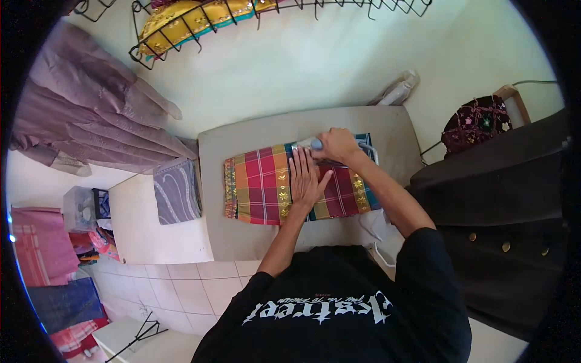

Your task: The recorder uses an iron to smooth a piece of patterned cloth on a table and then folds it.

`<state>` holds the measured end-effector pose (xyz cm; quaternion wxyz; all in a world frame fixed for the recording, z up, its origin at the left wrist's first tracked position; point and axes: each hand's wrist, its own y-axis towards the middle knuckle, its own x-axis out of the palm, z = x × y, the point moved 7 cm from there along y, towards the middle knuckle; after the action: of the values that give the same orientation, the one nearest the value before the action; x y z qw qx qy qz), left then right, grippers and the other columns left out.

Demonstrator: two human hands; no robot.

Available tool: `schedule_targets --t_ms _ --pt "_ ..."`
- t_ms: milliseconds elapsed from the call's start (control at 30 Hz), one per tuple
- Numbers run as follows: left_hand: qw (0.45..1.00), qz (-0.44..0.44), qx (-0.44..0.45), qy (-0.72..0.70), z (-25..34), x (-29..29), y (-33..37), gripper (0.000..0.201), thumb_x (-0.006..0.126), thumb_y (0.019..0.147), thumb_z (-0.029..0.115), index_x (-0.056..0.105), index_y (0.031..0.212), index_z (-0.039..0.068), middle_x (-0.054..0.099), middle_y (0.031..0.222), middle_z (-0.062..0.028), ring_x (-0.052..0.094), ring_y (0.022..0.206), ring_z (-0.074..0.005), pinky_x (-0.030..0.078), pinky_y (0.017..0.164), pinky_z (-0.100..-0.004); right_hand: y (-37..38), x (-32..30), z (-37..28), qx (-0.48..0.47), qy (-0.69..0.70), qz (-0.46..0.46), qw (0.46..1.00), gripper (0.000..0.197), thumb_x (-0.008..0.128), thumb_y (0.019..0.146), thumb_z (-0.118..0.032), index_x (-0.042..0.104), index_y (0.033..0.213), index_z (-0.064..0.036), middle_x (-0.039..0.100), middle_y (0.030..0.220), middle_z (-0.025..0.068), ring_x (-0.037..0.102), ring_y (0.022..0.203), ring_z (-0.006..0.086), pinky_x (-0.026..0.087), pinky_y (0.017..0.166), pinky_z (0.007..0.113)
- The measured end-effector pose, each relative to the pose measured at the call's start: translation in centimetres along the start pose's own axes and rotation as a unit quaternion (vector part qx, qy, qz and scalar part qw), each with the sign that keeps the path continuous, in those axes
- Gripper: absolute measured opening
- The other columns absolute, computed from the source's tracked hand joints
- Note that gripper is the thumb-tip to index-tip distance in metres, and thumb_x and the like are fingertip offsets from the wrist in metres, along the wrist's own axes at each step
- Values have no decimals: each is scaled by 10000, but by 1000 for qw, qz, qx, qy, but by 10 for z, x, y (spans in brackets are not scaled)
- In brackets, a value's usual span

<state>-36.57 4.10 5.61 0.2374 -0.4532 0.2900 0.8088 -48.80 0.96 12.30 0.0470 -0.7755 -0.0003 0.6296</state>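
Note:
A plaid garment [260,187] in red, orange, green and yellow, with gold flower motifs, lies flat across the padded grey-beige ironing surface [242,242]. A gathered band runs along its left end. My right hand [339,145] is wrapped round the handle of a clothes iron [316,144], near the garment's far edge; hand and forearm hide much of the iron. Close beside it, my left hand [307,184] lies flat on the cloth, fingers stretched toward the iron and thumb out to the right.
Left of the padded surface, a folded grey patterned cloth [177,192] lies on a white tabletop [145,224]. A mauve garment [103,109] hangs at far left, a dark buttoned one [490,224] at right. A white bottle [398,91] stands at the back right corner. Overhead is a black wire rack [206,27].

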Motion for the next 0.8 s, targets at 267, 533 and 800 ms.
schedule_targets --t_ms 267,533,800 --pt "999 -22 13 37 1 0 -2 865 469 938 572 235 1514 -30 229 1592 -171 170 1489 -300 90 1196 -501 -28 2 45 16 5 28 999 489 678 748 -543 730 840 -65 683 751 220 677 703 409 558 680 477" --pt "1000 -20 7 18 -1 -2 -1 832 474 949 550 236 1522 -5 215 1597 -169 170 1487 -316 93 1196 -493 -69 -19 95 118 56 24 991 555 686 767 -545 729 944 -20 684 846 261 674 787 426 539 772 480" --pt "999 -19 39 -6 -14 -2 -15 779 469 974 492 250 1507 -32 221 1582 -216 202 1475 -331 151 1191 -483 -105 -36 146 272 83 102 953 548 708 776 -485 687 1045 -8 673 969 282 655 925 437 516 807 511"
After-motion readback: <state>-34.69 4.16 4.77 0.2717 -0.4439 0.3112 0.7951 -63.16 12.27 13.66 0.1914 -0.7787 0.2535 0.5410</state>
